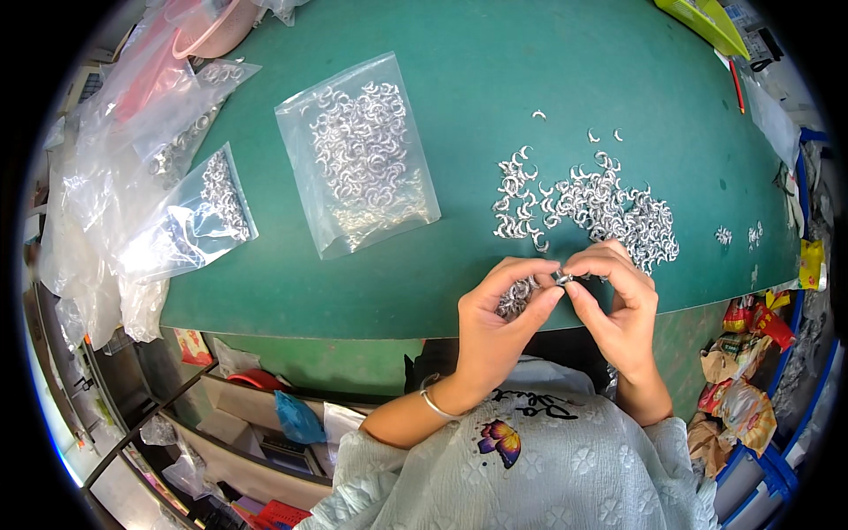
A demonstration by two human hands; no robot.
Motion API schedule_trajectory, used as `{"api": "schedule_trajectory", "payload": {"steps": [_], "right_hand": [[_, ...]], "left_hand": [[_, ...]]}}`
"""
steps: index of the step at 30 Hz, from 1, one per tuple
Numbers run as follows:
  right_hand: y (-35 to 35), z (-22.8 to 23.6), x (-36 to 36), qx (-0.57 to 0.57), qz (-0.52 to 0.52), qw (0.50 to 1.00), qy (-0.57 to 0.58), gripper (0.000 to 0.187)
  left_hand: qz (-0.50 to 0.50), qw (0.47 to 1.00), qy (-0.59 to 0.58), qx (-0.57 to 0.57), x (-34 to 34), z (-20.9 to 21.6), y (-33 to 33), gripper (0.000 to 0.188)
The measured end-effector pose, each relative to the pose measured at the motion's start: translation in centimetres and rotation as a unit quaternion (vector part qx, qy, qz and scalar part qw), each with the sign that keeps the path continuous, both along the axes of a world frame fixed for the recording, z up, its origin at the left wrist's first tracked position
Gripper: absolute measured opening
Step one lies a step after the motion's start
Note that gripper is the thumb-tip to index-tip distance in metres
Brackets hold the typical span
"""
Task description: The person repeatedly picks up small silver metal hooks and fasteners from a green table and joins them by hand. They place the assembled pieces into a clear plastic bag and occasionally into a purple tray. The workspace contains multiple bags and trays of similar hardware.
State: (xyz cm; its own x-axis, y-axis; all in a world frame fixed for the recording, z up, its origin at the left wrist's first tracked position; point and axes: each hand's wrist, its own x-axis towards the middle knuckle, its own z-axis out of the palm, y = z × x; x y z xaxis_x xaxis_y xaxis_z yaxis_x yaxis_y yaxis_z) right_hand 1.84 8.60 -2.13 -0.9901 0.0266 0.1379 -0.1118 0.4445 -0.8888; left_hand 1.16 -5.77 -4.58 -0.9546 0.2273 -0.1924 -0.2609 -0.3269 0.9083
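Left hand (495, 309) and right hand (623, 309) meet at the near edge of the table (477, 71), a small piece (563, 278) between their fingertips. Crescent heap (609, 208) on the table just beyond both hands. Plastic bag of crescents (322, 212) left of, and beyond, the left hand; second bag (181, 243) farther left. Two small clusters (723, 235) right of the right hand.

Free lane between plastic bag (367, 155) and crescent pile (609, 208) — both obstruct.
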Motion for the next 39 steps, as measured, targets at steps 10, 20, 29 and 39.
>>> {"api": "schedule_trajectory", "payload": {"steps": [10, 20, 29, 39], "right_hand": [[-0.1, 0.6, 0.4, 0.027, -0.006, 0.999, 0.036, 0.014], [0.2, 0.7, 0.7, -0.061, 0.018, 0.998, 0.003, 0.015], [0.3, 0.2, 1.3, -0.218, -0.016, 0.973, -0.07, 0.016], [0.4, 0.2, 1.4, -0.285, -0.013, 0.954, -0.094, 0.026]], "left_hand": [[-0.002, 0.998, 0.04, -0.041, 0.1, 0.3, -0.1, 0.011], [-0.026, 0.998, 0.053, -0.035, 0.2, 0.6, -0.4, 0.009], [-0.06, 0.998, 0.003, 0.026, 0.3, 0.7, -0.7, 0.007], [-0.081, 0.978, -0.088, 0.17, 0.1, 1.0, -1.0, 0.012]]}}
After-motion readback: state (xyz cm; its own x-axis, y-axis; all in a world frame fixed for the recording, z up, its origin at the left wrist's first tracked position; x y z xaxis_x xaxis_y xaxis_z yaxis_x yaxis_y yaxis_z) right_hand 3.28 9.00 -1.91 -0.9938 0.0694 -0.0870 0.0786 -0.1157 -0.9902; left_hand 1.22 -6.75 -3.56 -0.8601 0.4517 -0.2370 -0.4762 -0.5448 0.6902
